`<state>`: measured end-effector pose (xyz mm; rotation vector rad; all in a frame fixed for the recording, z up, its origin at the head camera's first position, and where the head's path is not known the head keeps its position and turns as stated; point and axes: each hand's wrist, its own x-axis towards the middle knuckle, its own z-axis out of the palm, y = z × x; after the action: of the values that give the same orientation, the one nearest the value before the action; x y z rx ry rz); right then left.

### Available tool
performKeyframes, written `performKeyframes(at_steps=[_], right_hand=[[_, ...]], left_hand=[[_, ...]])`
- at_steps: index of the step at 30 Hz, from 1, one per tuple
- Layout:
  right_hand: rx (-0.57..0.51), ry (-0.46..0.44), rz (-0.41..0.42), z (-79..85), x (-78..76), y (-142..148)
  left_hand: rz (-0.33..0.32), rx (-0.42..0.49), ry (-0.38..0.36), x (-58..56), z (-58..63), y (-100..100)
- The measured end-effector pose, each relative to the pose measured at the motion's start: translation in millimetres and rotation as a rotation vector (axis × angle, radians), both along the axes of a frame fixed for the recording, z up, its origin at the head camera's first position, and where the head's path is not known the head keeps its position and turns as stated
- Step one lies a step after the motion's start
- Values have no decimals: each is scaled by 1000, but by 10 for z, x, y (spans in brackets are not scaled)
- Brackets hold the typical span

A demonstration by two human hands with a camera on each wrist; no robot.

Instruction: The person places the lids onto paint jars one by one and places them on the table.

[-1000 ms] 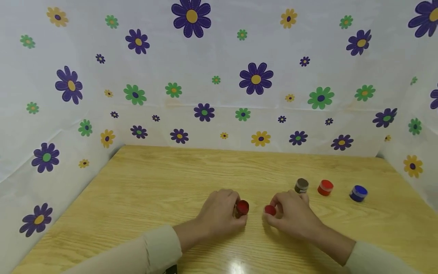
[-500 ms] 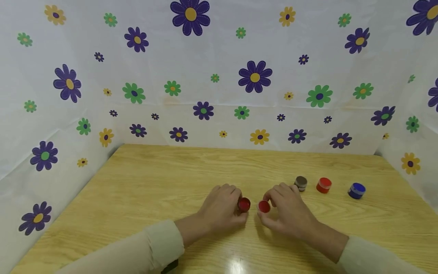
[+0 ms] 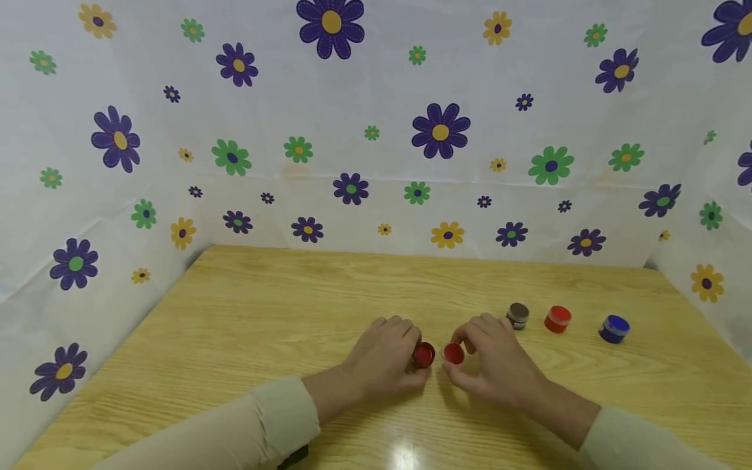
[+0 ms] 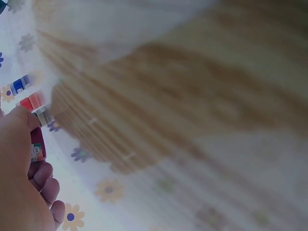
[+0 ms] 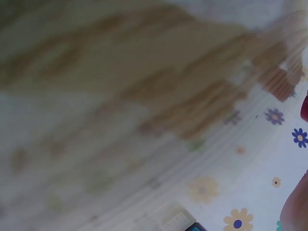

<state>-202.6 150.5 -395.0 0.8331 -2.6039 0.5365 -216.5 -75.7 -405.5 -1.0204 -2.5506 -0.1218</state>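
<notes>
My left hand (image 3: 384, 359) holds a small dark red paint pot (image 3: 424, 354) between thumb and fingers, its round red mouth tipped toward the camera. In the left wrist view, the pot (image 4: 37, 150) shows a printed label, partly covered by the fingers. My right hand (image 3: 499, 359) pinches a round red lid (image 3: 453, 353) with a pale rim by its edges. A small gap separates lid and pot, both just above the table. Only a sliver of the right hand (image 5: 296, 207) and a dark red edge (image 5: 304, 109) show in the right wrist view.
Behind my right hand stand a grey-brown pot (image 3: 517, 316), a red pot (image 3: 557, 319) and a blue pot (image 3: 614, 328) in a row. A wooden table (image 3: 282, 287) spreads beneath, bordered by white flower-printed sheeting (image 3: 352, 98) at the back and sides.
The right hand has moved a little left with the lid, whose red face has turned more toward the camera. The left hand has shifted slightly right with the pot, narrowing the gap.
</notes>
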Motion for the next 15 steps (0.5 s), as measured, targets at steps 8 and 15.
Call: performKeyframes(at_steps=[8, 15], right_hand=[[-30, 13, 54, -8, -11, -88], [0, 53, 72, -31, -27, -119]], left_hand=[[-37, 10, -18, -6, -5, -17], [-49, 7, -19, -17, -23, -11]])
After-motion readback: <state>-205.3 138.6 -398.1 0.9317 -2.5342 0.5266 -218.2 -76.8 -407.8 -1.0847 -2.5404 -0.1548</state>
